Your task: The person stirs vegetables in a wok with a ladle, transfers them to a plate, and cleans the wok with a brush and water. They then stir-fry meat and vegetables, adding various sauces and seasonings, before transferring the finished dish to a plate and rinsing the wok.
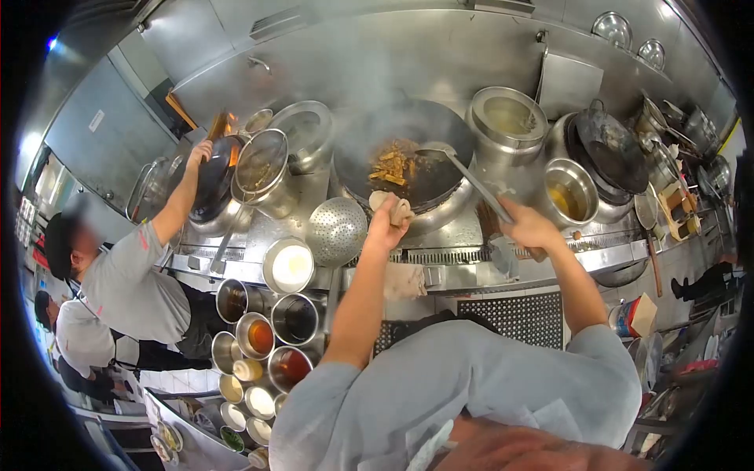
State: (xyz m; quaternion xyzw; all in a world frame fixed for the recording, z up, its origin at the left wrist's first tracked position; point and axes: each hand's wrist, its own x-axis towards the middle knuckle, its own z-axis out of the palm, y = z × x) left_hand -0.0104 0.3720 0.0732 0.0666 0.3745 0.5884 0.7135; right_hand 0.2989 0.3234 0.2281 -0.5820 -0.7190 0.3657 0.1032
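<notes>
My left hand [386, 224] is closed around a folded cloth [403, 210] at the near rim of a large black wok [353, 145]. The wok's handle, if there is one, is hidden under the cloth. Browned food pieces [391, 163] lie in the middle of the wok, with faint steam above. In my right hand [531, 225] is the long handle of a cooking ladle [481, 184]. The ladle's bowl reaches into the wok, touching or just beside the food on its right.
A perforated strainer [338, 231] sits left of my left arm, above several sauce pots [294, 318]. Right of the wok are a lidded steel pot [510, 118], a bowl of oil [571, 192] and another wok [611, 149]. A co-worker [145, 275] works at a flaming wok on the left.
</notes>
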